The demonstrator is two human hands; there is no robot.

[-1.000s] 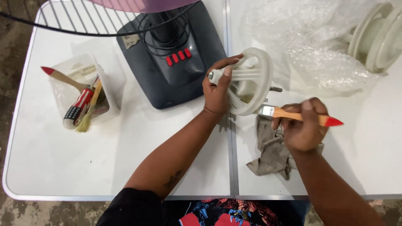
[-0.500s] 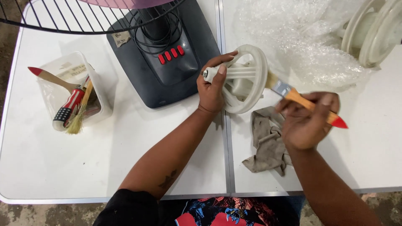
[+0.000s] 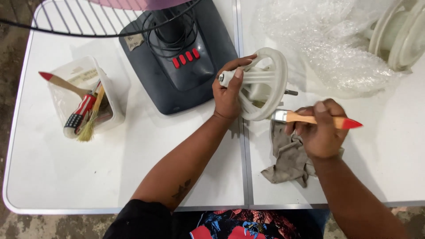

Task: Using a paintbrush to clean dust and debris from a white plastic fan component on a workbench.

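While left hand (image 3: 228, 95) grips housing (image 3: 263, 84) — right hand (image 3: 321, 130) brushes

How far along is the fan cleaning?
Done: the fan is apart, its base flat on the table and a white housing set aside. In hand: the left hand holds the white ring part while the right hand brushes it with the paintbrush. Left: the rag lies unused; how clean the parts are can't be judged.

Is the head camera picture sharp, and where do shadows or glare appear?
Head view: mostly sharp, the white fan part and paintbrush crisp; soft shadows fall under the left hand and grey cloth; the white table is bright, the bubble wrap slightly glary.
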